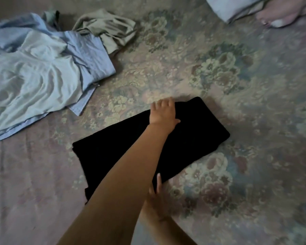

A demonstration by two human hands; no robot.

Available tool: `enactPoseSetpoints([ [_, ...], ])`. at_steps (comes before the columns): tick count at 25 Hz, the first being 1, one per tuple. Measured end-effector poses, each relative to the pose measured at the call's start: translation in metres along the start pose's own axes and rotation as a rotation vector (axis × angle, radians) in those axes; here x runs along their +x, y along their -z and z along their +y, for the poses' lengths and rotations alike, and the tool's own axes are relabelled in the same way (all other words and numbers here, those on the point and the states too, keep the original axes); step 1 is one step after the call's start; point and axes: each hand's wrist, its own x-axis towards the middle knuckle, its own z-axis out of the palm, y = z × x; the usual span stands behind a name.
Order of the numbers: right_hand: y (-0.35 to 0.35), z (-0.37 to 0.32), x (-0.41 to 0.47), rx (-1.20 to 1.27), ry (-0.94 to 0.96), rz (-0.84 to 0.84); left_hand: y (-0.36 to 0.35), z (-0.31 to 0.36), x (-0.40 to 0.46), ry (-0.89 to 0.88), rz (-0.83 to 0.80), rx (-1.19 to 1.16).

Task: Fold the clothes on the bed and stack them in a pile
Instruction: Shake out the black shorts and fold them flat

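Black garment [148,147] lies folded into a long strip mid-bed [254,121]. Left hand [163,112] presses flat on its far edge, fingers loose; right hand [156,193] touches the near edge with straight fingers (arm partly hidden). Unfolded blue clothes [34,76] lie far left.

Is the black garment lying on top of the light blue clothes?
No, the black garment lies flat on the floral bedspread, apart from the light blue clothes at the left.
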Motion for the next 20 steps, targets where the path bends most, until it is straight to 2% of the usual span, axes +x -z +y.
enactPoseSetpoints([
  [2,-0.008,0.007,-0.003,-0.067,0.058,0.006,0.015,-0.004,0.019,0.059,-0.136,-0.108],
  [4,-0.008,0.022,-0.006,-0.126,0.200,-0.102,0.024,-0.020,0.021,0.035,-0.164,-0.271],
  [6,0.002,0.050,-0.006,-0.138,0.352,-0.168,0.028,-0.050,0.014,0.113,-0.049,-0.626],
  [8,0.026,0.087,0.006,-0.156,0.515,-0.205,0.029,-0.089,0.002,0.314,0.125,-0.963],
  [10,0.047,0.128,0.027,-0.226,0.642,-0.180,0.028,-0.127,-0.012,0.488,0.243,-1.151],
  [12,0.063,0.161,0.051,-0.278,0.663,-0.141,0.023,-0.153,-0.023,0.607,0.345,-1.174],
  [13,0.066,0.171,0.058,-0.312,0.685,-0.134,0.017,-0.162,-0.030,0.656,0.395,-1.105],
  [14,0.067,0.177,0.060,-0.354,0.728,-0.149,0.009,-0.168,-0.040,0.704,0.447,-0.935],
  [15,0.067,0.179,0.060,-0.392,0.771,-0.188,-0.002,-0.170,-0.055,0.691,0.506,-0.662],
  [16,0.068,0.178,0.057,-0.419,0.797,-0.227,-0.017,-0.168,-0.072,0.566,0.580,-0.383],
  [18,0.069,0.170,0.049,-0.439,0.788,-0.323,-0.057,-0.158,-0.114,0.071,0.628,-0.057],
  [19,0.070,0.166,0.047,-0.448,0.757,-0.384,-0.077,-0.150,-0.139,-0.170,0.534,0.015],
  [20,0.072,0.161,0.047,-0.465,0.732,-0.422,-0.096,-0.146,-0.164,-0.331,0.415,0.087],
])
